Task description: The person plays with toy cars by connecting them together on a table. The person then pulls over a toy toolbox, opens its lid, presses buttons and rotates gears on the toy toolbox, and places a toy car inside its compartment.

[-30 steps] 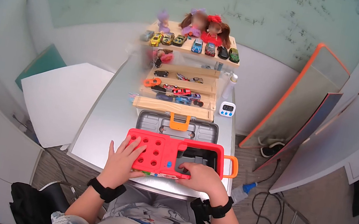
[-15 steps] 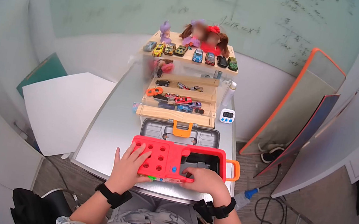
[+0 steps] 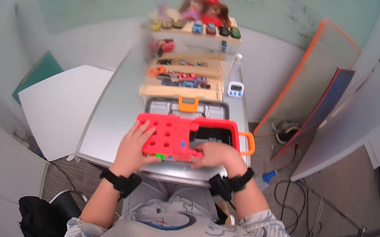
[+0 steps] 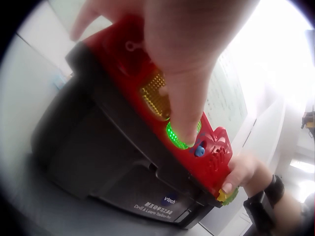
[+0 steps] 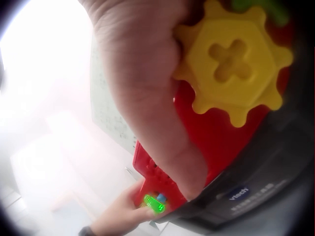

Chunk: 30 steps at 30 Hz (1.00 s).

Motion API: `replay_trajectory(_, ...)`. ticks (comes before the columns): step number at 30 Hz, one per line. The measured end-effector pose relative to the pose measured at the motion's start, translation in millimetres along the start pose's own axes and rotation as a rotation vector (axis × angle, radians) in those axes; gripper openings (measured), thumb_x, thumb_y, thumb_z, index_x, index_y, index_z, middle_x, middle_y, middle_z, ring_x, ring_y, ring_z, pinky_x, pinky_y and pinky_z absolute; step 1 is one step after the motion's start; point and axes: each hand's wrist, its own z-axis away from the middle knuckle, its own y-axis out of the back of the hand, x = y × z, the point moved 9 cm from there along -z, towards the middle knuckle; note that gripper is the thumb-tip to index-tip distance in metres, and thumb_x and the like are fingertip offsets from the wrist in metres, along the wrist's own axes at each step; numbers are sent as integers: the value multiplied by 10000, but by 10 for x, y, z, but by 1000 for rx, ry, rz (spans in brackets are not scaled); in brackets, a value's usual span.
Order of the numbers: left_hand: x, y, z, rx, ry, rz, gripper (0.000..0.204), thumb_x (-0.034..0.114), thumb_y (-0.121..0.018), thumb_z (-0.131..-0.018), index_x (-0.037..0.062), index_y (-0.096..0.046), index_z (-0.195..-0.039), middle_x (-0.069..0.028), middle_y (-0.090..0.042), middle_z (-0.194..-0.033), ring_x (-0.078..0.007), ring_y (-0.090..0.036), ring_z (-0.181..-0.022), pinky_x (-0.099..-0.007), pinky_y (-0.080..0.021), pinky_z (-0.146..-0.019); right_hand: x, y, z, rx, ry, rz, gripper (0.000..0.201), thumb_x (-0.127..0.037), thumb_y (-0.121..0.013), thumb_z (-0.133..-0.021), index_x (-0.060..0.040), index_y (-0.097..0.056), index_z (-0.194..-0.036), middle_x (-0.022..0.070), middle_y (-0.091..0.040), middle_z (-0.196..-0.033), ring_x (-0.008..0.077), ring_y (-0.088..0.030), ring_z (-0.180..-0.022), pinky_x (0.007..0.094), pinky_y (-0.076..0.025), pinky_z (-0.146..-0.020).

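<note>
A red and dark grey toy toolbox stands at the table's near edge, its right compartment uncovered. My left hand lies over its left end, fingers spread on the holed top. In the left wrist view that thumb rests on the front at a green lit button, beside an orange-yellow one. My right hand grips the front wall of the compartment, fingers over the rim and thumb on the front face. A yellow toy gear sits by that thumb in the right wrist view.
Behind the toolbox lies a grey lid with an orange handle. A wooden stepped rack holds several toy cars, with dolls on its top shelf. A white timer and a white bottle stand right of it.
The head view has shifted, so the table and toolbox appear higher in it. Both hands stay on the toolbox in much the same places.
</note>
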Motion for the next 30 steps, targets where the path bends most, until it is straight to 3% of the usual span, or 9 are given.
replay_trajectory(1,16,22,-1,15,-14,-13,798,282,-820,-480,55,-516,-1182,-151,-430,-1303,-385,-337,-1233,-399,-349,-995,10,-18,-10,-24,-11,-14,644,-435,-685,-623,-73,-566,-1142,185,-622,-986,315,-590,-925,354,-460,-803)
replay_trajectory(6,-137,-107,-3,-156,-118,120,879,150,-776,-552,114,-370,-1330,-152,-275,-1413,-365,-205,-1314,-430,-196,-1072,88,-7,-18,-87,-163,96,651,-467,-673,-586,-97,-595,-1115,160,-632,-994,297,-594,-923,358,-447,-808)
replay_trajectory(10,-247,-155,-2,-171,-117,116,843,70,-735,-586,142,-362,-1339,-137,-252,-1427,-348,-173,-1330,-415,-170,-1086,119,15,-31,-79,-207,65,649,-475,-673,-570,-49,-623,-1056,152,-620,-1041,293,-579,-975,343,-434,-842)
replay_trajectory(16,-260,-119,0,-144,-46,129,796,29,-699,-610,131,-378,-1331,-93,-278,-1425,-285,-162,-1346,-380,-159,-1094,169,-3,-26,-94,-259,42,697,-456,-669,-588,-36,-574,-1136,129,-602,-1085,271,-553,-1022,331,-414,-867)
replay_trajectory(20,-303,-129,1,-103,-46,190,800,0,-683,-580,119,-395,-1317,-80,-287,-1422,-272,-173,-1344,-384,-174,-1096,141,21,-43,-1,-162,12,676,-414,-688,-593,-24,-572,-1132,137,-612,-1050,269,-567,-983,319,-427,-843)
replay_trajectory(22,-371,-110,12,-45,-19,231,798,12,-696,-558,112,-419,-1299,-86,-314,-1407,-269,-193,-1338,-385,-195,-1091,81,127,-44,163,-62,-53,658,-363,-717,-581,-17,-574,-1121,149,-616,-1032,269,-578,-956,314,-439,-827)
replay_trajectory(23,-333,-87,25,-36,-33,216,795,25,-707,-552,109,-428,-1292,-88,-330,-1397,-271,-204,-1334,-384,-204,-1088,54,165,-34,210,-55,-28,661,-348,-742,-549,-65,-586,-1125,144,-614,-1054,277,-586,-966,329,-461,-828)
replay_trajectory(26,-296,-60,58,-2,-102,214,802,92,-737,-545,103,-437,-1289,-105,-354,-1382,-281,-219,-1329,-384,-210,-1082,-3,216,21,309,9,-29,618,-340,-737,-546,-74,-601,-1087,141,-626,-1017,279,-594,-948,340,-463,-828)
replay_trajectory(30,-356,-71,102,-70,-86,306,791,86,-723,-581,108,-415,-1309,-95,-322,-1404,-285,-173,-1343,-395,-166,-1090,-10,250,132,399,-34,-11,622,-359,-736,-542,-80,-600,-1081,138,-634,-990,285,-605,-918,351,-472,-805)
